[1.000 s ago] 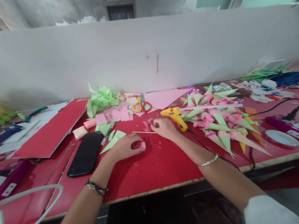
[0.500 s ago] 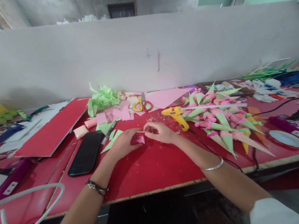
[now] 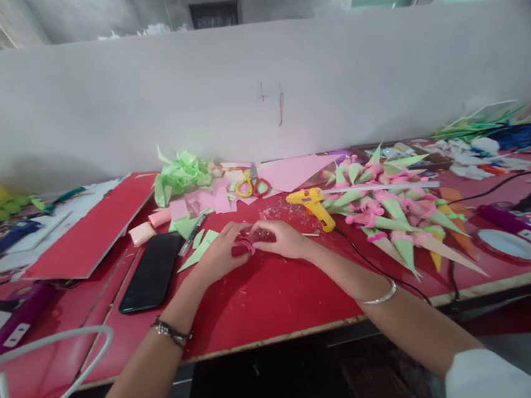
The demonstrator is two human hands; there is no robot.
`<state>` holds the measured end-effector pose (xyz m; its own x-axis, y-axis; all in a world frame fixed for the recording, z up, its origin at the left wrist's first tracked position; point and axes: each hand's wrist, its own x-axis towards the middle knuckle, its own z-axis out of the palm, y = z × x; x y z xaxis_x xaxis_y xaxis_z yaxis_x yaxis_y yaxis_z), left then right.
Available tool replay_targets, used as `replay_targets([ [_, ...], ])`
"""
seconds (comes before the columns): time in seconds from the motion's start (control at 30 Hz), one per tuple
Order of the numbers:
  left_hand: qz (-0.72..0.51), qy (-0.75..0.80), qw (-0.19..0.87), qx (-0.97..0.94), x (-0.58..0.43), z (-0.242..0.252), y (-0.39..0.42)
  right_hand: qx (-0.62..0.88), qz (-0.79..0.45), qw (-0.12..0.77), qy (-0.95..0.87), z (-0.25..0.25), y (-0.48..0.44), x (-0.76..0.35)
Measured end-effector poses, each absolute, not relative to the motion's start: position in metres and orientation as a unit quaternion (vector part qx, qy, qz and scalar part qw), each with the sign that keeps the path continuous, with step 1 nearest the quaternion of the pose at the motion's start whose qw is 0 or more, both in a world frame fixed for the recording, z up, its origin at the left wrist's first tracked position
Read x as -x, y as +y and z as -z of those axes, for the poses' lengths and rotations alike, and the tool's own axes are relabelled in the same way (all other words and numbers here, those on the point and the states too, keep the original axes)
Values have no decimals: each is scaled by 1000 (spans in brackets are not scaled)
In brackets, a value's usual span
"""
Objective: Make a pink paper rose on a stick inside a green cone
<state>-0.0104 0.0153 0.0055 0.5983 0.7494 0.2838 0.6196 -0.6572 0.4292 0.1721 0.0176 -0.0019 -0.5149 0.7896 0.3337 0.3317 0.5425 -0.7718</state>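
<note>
A small curled piece of pink paper is between my hands above the red table. My left hand has its fingers closed on the paper's left side. From the other side, the fingertips of my right hand pinch its edge. A thin pale stick lies on the table just right of my right hand. Beyond it rests a yellow glue gun with a clear glue stick in its back. Cut green paper pieces and a pen lie beside my left hand.
A black phone lies left of my hands. Scissors, pink paper squares and crumpled green paper are at the back. Pink and green paper cones are piled on the right, near a white dish and a purple power strip.
The thin stick held between my fingers has left them, and a stick now shows on the table to the right. My right hand has closed in on the pink paper, which looks more curled.
</note>
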Motion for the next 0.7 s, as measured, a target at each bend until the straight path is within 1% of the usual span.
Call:
replay_targets([
  [0.37, -239, 377, 131, -885, 9, -6, 15, 347, -343, 356, -797, 7, 21, -173],
  [0.7, -262, 382, 136, -876, 10, -5, 15, 348, -388, 355, -776, 7, 24, -175],
])
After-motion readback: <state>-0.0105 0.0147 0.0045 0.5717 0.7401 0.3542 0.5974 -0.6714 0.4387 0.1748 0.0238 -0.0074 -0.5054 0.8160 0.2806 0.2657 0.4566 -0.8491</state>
